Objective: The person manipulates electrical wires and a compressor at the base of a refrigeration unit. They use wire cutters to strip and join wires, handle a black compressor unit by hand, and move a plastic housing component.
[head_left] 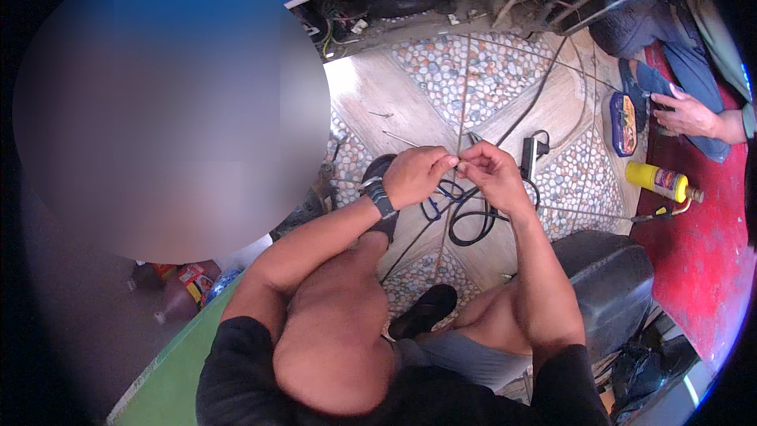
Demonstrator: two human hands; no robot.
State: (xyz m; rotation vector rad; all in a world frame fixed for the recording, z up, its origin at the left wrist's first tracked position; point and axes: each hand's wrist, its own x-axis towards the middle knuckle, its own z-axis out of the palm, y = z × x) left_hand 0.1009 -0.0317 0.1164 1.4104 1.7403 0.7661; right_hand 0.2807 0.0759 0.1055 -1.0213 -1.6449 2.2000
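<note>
My left hand (pixel 418 177) and my right hand (pixel 497 180) meet over the patterned floor, fingertips almost touching. Each has thumb and forefinger pinched together. Whatever lies between them is too small to make out. Just under the hands are the dark blue handle loops (pixel 431 209) of what looks like scissors. A black cable (pixel 482 238) lies coiled below my right hand. Beyond my left hand, a thin metal rod (pixel 398 139) rests on the floor.
A black power strip (pixel 529 156) with a plug is to the right. Farther right lie a yellow gas torch (pixel 656 181) and a blue oval container (pixel 624 125). Another person's hand (pixel 684 114) hovers near it. An opened machine housing (pixel 410 4) with loose wires stands at the back.
</note>
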